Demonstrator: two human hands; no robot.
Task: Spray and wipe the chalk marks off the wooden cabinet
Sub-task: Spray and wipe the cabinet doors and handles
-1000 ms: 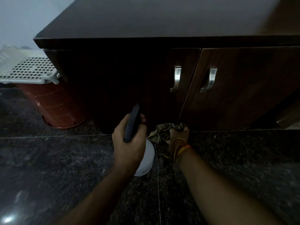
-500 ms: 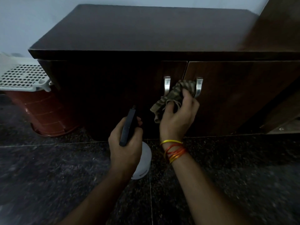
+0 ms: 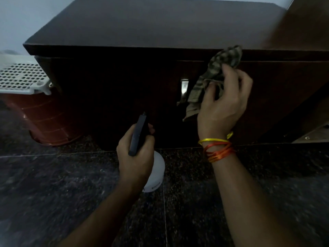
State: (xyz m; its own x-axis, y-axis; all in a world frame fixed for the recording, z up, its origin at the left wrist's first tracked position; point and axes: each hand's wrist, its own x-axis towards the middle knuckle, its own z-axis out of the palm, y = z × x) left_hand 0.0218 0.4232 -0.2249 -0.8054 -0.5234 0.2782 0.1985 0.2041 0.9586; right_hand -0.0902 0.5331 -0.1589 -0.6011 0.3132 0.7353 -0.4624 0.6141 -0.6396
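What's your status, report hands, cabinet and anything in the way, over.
Left hand grips spray bottle, nozzle toward cabinet. Right hand holds cloth at top of door. Chalk marks not discernible, too dark. Nothing in the way.

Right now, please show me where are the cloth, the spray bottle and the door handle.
cloth [image 3: 220, 68], head view, upper bunched part.
spray bottle [image 3: 157, 172], head view, white body.
door handle [image 3: 183, 90], head view, metal bar.

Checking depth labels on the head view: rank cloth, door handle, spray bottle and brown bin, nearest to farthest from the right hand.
From the right hand:
1. cloth: gripped in its fingers, up against the cabinet front.
2. door handle: just left of the cloth.
3. spray bottle: lower left, held by the left hand.
4. brown bin: far left, on the floor beside the cabinet.
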